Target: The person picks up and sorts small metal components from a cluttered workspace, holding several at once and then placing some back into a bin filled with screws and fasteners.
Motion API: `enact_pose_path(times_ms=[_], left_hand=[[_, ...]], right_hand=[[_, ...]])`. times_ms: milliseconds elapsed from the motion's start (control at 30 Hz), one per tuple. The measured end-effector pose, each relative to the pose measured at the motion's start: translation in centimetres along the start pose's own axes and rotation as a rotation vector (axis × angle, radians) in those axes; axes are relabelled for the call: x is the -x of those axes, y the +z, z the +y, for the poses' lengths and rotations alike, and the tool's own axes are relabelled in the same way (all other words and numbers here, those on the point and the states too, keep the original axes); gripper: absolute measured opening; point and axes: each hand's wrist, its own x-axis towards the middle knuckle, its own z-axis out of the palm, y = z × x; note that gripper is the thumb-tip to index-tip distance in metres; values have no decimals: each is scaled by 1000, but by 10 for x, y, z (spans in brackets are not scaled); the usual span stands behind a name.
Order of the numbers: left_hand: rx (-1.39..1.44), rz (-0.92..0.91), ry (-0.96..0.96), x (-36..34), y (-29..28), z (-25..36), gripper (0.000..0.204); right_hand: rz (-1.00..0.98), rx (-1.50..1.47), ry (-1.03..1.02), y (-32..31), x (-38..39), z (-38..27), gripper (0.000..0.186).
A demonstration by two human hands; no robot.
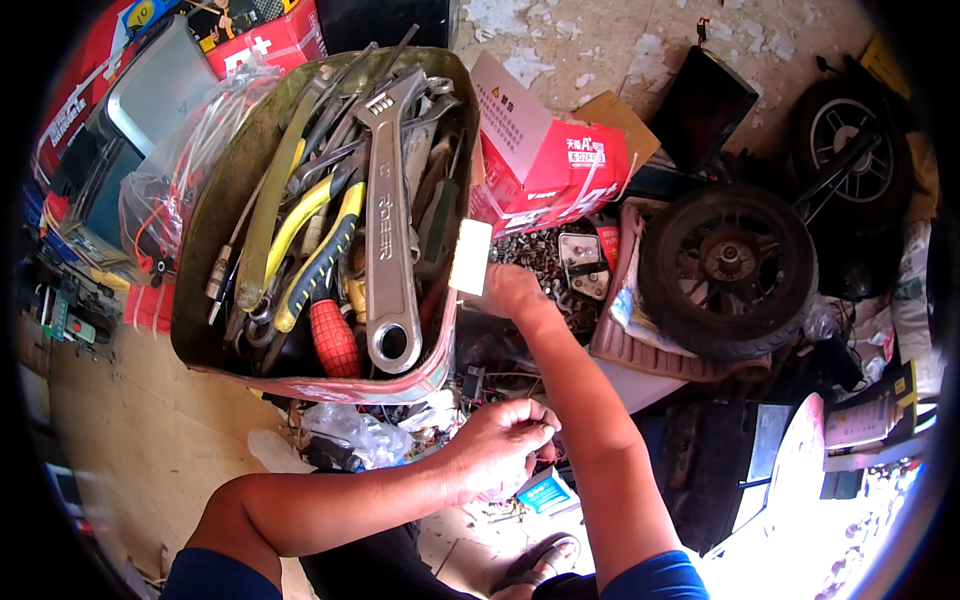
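My left hand [500, 445] is in the lower middle, its fingers curled and thumb pressed in; whatever they hold, if anything, is too small to make out. My right hand [507, 292] reaches forward beside a pile of small screws and nuts [530, 254]. A pale rectangular card [470, 258] stands at its fingertips and hides them, so I cannot tell whether it grips the card. Left of that hand sits a metal tin [215, 190] full of tools. On top lie a large adjustable wrench [390, 225], yellow-and-black handled pliers [325, 245] and a red-handled tool [333, 340].
A red cardboard box [550, 170] stands open behind the screws. At right, a small wheel with a tyre [728, 262] lies flat, with another wheel [850, 140] beyond. Plastic bags [355, 430] lie before the tin; a bag of cables [185, 195] is left of it.
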Motion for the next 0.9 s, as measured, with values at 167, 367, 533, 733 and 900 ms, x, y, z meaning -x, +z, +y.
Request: enact_pose_path(times_ms=[167, 367, 533, 733, 900], left_hand=[[34, -14, 13, 1, -1, -2, 15], [19, 7, 15, 5, -7, 0, 14], [42, 11, 25, 4, -10, -3, 15], [60, -16, 23, 6, 1, 0, 17], [38, 15, 71, 2, -4, -7, 18]], right_hand=[[13, -21, 112, 0, 7, -7, 49], [192, 43, 199, -17, 17, 35, 43], [398, 31, 234, -29, 18, 38, 35], [116, 198, -145, 0, 0, 11, 43], [139, 214, -206, 13, 2, 21, 36]])
